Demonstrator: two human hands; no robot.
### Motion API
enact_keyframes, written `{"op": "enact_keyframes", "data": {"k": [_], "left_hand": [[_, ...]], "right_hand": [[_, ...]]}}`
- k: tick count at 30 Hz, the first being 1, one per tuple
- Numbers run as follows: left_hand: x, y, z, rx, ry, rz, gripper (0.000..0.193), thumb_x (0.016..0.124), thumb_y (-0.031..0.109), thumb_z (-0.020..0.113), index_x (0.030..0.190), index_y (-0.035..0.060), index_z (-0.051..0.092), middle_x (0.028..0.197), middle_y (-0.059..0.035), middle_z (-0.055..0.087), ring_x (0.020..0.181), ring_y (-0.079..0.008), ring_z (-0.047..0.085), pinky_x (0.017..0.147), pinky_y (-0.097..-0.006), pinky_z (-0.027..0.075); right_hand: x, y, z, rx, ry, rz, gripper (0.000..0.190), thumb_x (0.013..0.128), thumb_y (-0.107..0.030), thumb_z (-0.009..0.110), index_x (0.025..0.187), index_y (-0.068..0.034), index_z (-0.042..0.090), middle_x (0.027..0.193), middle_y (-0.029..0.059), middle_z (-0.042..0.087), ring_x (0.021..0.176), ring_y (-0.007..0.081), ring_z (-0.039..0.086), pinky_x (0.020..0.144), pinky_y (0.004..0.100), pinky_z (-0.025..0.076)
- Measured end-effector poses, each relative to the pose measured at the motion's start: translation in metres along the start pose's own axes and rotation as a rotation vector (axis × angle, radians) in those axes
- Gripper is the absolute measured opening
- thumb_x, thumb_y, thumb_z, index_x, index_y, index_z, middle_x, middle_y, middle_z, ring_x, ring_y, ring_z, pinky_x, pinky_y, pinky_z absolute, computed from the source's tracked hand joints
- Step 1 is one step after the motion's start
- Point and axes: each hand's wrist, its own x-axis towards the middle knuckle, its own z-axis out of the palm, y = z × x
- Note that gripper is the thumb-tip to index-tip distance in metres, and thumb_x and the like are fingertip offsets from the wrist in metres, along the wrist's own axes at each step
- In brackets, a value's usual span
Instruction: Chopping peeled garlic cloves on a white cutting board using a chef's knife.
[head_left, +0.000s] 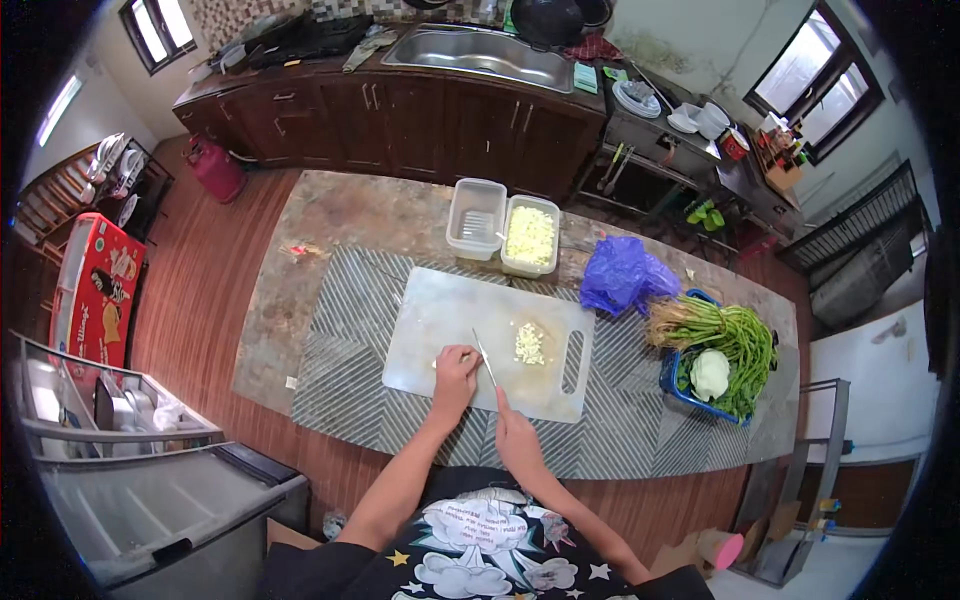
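Note:
A white plastic cutting board lies on the patterned table cover before me. My right hand grips the handle of a kitchen knife, its blade over the board and pointing away from me. Just left of the blade, my left hand rests on the board with bent fingers; a small pale piece shows at its left edge, and what lies under the fingers is hidden. A small heap of chopped pale vegetable sits on the board's right part, near the handle slot.
Behind the board stand an empty plastic container and another container filled with chopped pale pieces. To the right are a crumpled purple plastic bag and a blue basket holding long green vegetables and a cauliflower.

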Motion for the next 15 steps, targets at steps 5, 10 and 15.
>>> {"op": "enact_keyframes", "data": {"k": [5, 10, 15], "left_hand": [[0.001, 0.001, -0.002, 0.021, 0.011, 0.024, 0.016, 0.08, -0.002, 0.076, 0.095, 0.0008, 0.071, 0.099, -0.0126, 0.07, 0.096, -0.0352, 0.065, 0.084, -0.0437, 0.052], [-0.002, 0.007, -0.005, -0.026, 0.007, 0.025, 0.015, 0.082, 0.0, 0.076, 0.096, 0.0004, 0.07, 0.101, -0.0132, 0.07, 0.097, -0.0349, 0.065, 0.086, -0.045, 0.052], [-0.001, 0.008, -0.005, -0.02, 0.048, -0.017, 0.016, 0.083, 0.0, 0.075, 0.097, 0.0003, 0.068, 0.103, -0.0141, 0.068, 0.097, -0.0362, 0.064, 0.086, -0.0449, 0.052]], "right_hand": [[0.013, -0.009, 0.004, -0.066, -0.004, 0.029, 0.055, 0.101, -0.006, 0.055, 0.155, -0.008, 0.047, 0.079, 0.0258, 0.061, 0.07, 0.0459, 0.063, 0.065, 0.0523, 0.052], [0.01, 0.005, -0.003, -0.055, 0.071, 0.037, 0.053, 0.102, -0.007, 0.054, 0.155, -0.006, 0.047, 0.079, 0.0261, 0.061, 0.071, 0.0462, 0.064, 0.066, 0.0526, 0.052], [0.006, 0.013, -0.017, -0.001, 0.128, 0.105, 0.054, 0.102, -0.005, 0.053, 0.156, -0.005, 0.045, 0.078, 0.0267, 0.061, 0.07, 0.045, 0.062, 0.067, 0.0526, 0.049]]}}
